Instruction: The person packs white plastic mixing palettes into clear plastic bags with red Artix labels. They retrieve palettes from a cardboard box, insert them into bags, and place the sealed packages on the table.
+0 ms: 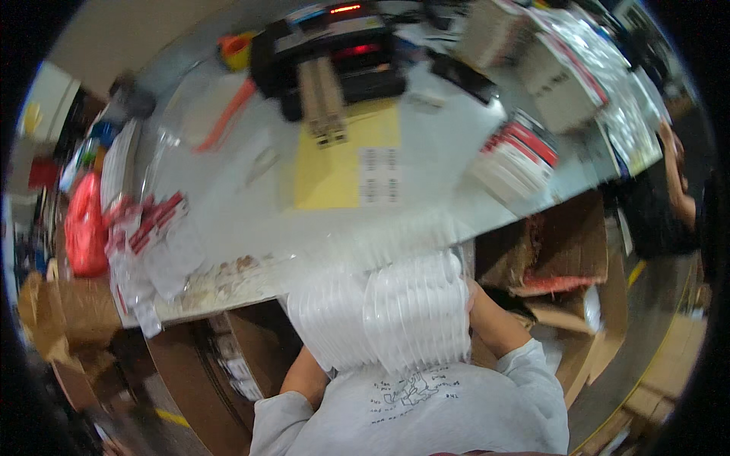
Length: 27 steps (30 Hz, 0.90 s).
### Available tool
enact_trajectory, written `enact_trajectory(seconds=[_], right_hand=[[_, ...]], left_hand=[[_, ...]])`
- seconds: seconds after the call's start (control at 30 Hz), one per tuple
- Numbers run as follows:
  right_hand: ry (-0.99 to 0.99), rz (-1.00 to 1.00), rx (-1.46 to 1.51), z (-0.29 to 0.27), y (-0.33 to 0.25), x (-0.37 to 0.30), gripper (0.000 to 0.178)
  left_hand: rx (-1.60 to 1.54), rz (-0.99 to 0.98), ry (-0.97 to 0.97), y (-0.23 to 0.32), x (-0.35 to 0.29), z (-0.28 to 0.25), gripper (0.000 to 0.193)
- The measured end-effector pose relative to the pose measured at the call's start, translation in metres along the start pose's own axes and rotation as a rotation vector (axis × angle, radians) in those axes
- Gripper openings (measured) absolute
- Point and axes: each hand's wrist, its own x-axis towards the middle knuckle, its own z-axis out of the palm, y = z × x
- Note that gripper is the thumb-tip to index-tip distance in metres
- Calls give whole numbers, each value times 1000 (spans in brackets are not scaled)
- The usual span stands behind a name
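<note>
A thick stack of clear plastic blister trays [380, 315] is in front of my torso, at the near edge of the table. Its upper end overlaps the tabletop, and its lower end reaches my grey shirt. My right hand [474, 296] presses against the stack's right side, its fingers mostly out of sight round it. From the lower left, my left forearm [306, 378] runs up behind the trays, which hide that hand. Beyond the stack, a yellow sheet [325, 178] lies on the table beside a white label sheet [379, 176] with four-part printing.
A black label printer [365, 57] stands at the back. White-and-red boxes [513, 163] and a dark phone-like device [464, 76] are on the right. Small red-and-white packets [156, 220] lie left. Open cardboard boxes [566, 254] stand below the table; another person's arm [675, 171] shows far right.
</note>
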Motion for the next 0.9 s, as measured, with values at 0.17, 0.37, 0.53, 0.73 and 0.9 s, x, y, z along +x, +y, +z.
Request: enact_trajectory(seconds=[0.17,0.37,0.53,0.73,0.9], right_hand=[[143,53,-320,24,-56,69,98],[462,-64,-544,29,-93,118,73],[427,-64,-1217,34,-122,151,37],[444,59,-1336,34,-132,148,43],[494,50,-985,-4,-125,134,76]], left_hand=[[154,268,142,30,-14,-21,59],[208,431,216,55,-19,-39,63],[277,508,217,63,-21,-51,67],[344,592,175,60,-28,-56,72],[166,547,234,64,-26,-40,82]])
